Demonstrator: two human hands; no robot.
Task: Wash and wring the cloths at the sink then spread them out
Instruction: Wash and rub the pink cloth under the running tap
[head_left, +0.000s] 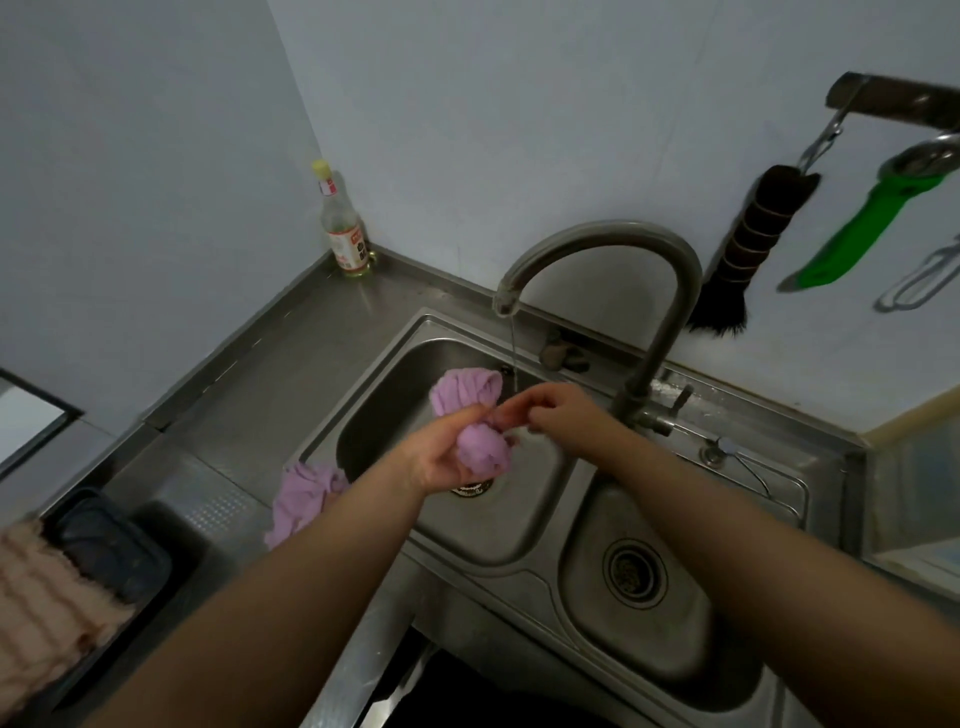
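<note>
- The steel double sink (524, 540) fills the centre and lower right of the frame; its left basin holds only a drain partly hidden by the hands, and the right basin (670, 639) shows a round drain strainer (635, 572).
- Over the left basin, the left hand (441, 457) grips a bunched purple cloth (480, 441) with its fingers curled round the middle, so one end fans out above the fist and the other bulges below.
- The right hand (558, 410) pinches the cloth's twisted middle with fingers bent, just right of the left hand.
- A thin stream of water falls from the curved faucet (613, 244) just behind the hands.
- A second purple cloth (304, 499) lies draped on the sink's left rim, centre left of the frame, partly behind the left forearm.
- At lower left a dark tray (111, 545) sits in a recess of the steel counter (291, 353), with a pinkish ribbed cloth (36, 613) beside it.
- A clear bottle with a yellow cap (345, 228) stands in the counter's back corner, upper centre left.
- On the pale wall at upper right hang a dark brush (743, 249), a green-handled strainer (872, 223) and a metal utensil (919, 280).
</note>
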